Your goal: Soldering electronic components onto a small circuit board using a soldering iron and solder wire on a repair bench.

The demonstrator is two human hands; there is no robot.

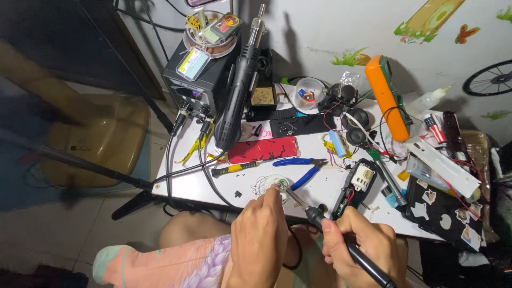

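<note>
My right hand grips a black soldering iron, its metal tip reaching up-left to a small round clear part on the white table. My left hand pinches something thin at that same spot; what it is stays too small to tell. Thin wire loops around the round part. Just right of the iron lies a black circuit module with a white block. Blue-handled pliers and a yellow-and-black screwdriver lie just beyond my hands.
A black soldering station with a hot-air wand stands at the back left. A red phone case, an orange multimeter, a small clear bowl, speakers and tangled wires crowd the back and right. A yellow chair stands left.
</note>
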